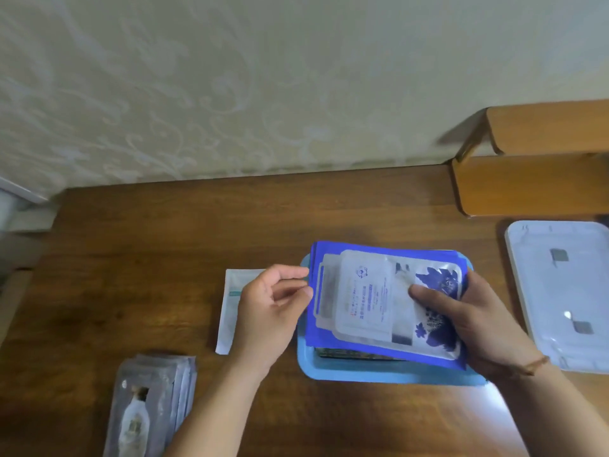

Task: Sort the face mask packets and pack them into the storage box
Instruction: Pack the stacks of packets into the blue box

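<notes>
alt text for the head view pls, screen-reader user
Both hands, right hand gripping and left hand pinching the edge, hold a stack of blue-and-white face mask packets over a light blue plastic storage box on a brown wooden table.

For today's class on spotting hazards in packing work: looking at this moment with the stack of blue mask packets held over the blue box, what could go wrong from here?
1. The blue packet stack is fanned; only the right hand grips it firmly, so packets may slide out.
2. The left hand only pinches its edge, so squaring it up could push packets past the blue box.
3. The box seems to hold packets already, so the lid may not close.
</notes>
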The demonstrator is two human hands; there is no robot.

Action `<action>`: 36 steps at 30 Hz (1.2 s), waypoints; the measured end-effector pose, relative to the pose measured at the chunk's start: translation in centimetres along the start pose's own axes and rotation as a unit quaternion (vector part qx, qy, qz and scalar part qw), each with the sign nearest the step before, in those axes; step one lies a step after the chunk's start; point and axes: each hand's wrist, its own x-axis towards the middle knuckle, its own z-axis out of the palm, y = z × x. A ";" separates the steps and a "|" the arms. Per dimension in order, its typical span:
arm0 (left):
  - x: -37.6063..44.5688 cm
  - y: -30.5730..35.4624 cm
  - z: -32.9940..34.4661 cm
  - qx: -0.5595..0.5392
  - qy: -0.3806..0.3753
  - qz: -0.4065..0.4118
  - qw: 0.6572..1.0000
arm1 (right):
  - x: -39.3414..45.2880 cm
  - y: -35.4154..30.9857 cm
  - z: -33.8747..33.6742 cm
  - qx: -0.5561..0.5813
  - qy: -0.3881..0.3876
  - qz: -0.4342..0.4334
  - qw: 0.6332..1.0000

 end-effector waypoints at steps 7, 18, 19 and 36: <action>0.6 -1.6 0.1 0.148 0.022 0.112 0.982 | 0.7 0.9 -1.4 -0.101 -0.017 0.027 0.994; 0.9 -2.8 0.5 0.234 0.039 0.199 0.951 | 4.1 4.6 0.3 -0.148 0.024 0.104 0.983; 0.9 -2.8 0.6 0.275 0.025 0.230 0.933 | 4.1 4.6 0.3 -0.164 0.028 0.109 0.980; 1.5 -2.2 5.9 0.587 -0.203 0.248 0.743 | 0.4 2.3 0.5 -0.556 -0.058 -0.024 0.829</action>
